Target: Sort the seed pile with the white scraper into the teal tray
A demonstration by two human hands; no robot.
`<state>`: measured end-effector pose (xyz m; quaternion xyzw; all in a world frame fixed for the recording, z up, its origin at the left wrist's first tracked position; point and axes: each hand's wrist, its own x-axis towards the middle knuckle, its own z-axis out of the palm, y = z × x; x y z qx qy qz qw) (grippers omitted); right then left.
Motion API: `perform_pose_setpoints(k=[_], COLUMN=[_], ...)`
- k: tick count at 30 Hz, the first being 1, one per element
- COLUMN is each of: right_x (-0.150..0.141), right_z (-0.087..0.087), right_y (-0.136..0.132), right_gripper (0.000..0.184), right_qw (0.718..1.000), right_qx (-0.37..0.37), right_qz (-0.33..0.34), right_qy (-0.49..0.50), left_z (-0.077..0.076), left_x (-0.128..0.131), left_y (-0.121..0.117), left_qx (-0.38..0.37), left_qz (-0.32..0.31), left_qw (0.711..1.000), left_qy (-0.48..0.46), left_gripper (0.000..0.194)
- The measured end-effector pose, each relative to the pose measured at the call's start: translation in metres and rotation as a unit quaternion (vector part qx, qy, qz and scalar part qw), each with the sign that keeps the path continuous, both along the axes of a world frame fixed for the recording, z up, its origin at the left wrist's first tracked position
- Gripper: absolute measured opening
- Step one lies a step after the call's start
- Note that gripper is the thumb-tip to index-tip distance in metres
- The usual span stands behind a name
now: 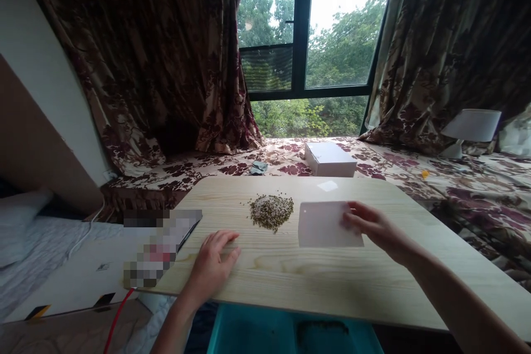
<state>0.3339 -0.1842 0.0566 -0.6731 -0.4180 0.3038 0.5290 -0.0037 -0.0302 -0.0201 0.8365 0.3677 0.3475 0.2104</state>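
Observation:
A heap of small greenish-brown beans mixed with white grains [271, 211] lies on the light wooden table [265, 265], with a few loose ones round its edge. My left hand [215, 257] rests on the tabletop at the near left of the heap, its fingers stretched out and holding nothing. To the right of the heap is a thin white sheet [321, 225] with a small bright spot near its top left corner. My right hand [371, 224] grips this sheet at its right side, and the fingertips there are slightly blurred.
A small white piece of paper [327, 186] lies at the table's far side. Beyond stands a white box [331, 159] on the flowered window seat. A blurred-out item [166, 249] is at the left edge. Below the front edge sits a turquoise tray [253, 332].

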Motion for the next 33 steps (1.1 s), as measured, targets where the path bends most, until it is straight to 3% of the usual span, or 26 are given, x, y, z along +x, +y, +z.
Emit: perform_pose_setpoints(k=[3, 10, 17, 33], right_x=[0.0, -0.013, -0.016, -0.03], right_z=[-0.016, -0.037, -0.047, -0.046], right_y=[0.015, 0.032, 0.033, 0.033], right_gripper=[0.041, 0.036, 0.036, 0.034], right_qw=[0.995, 0.982, 0.985, 0.99], right_qx=[0.036, 0.063, 0.066, 0.087], right_qz=[-0.094, -0.173, -0.161, -0.102], right_qy=[0.023, 0.033, 0.022, 0.038], left_z=[-0.001, -0.003, -0.004, -0.003], left_x=[0.0, -0.001, -0.001, -0.001], left_y=[0.0, 0.001, 0.003, 0.002], left_qx=[0.0, 0.011, 0.015, 0.01], left_qz=[0.002, 0.003, 0.003, -0.006], left_qw=[1.0, 1.0, 1.0, 1.0], left_qy=[0.0, 0.001, 0.004, -0.002], left_gripper=[0.028, 0.027, 0.027, 0.027])
